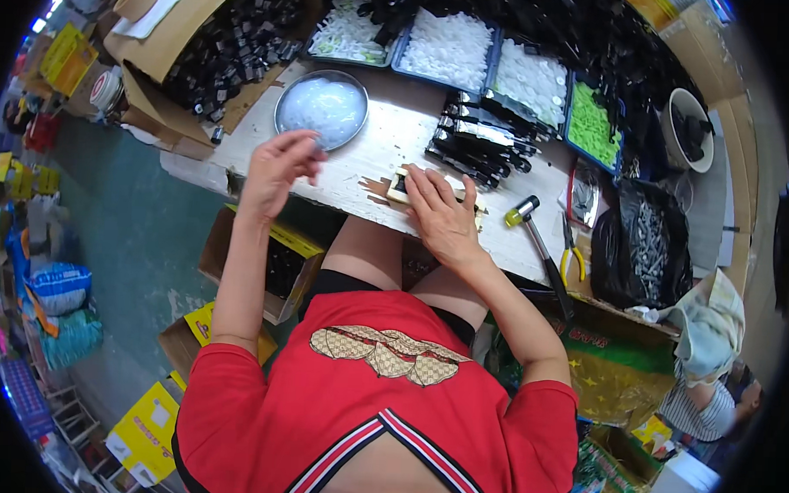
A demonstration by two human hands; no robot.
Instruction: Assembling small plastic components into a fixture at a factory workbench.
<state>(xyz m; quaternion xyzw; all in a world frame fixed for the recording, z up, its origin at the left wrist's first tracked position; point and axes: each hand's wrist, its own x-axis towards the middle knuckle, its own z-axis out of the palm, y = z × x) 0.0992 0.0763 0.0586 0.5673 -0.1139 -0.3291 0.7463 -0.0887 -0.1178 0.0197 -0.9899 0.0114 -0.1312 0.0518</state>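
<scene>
My left hand (280, 169) is raised just in front of a round metal dish (280, 112) of pale, translucent pieces. Its thumb and fingers are drawn together in a pinch, with a tiny greyish bit at the tips that is too small to name. At the front edge of the bench, my right hand (443, 215) lies over a small cream block (397, 191) with a dark part in it, holding it against the surface. The fingers hide much of this block. Behind the right hand lies a stack of long black parts (481, 136).
A yellow-headed hammer (542, 246) and yellow-handled pliers (571, 253) lie to the right, beside a black bag of screws (651, 247). Blue trays of white pieces (445, 48) and green pieces (593, 123) line the back. Loose black parts (236, 54) fill the left rear.
</scene>
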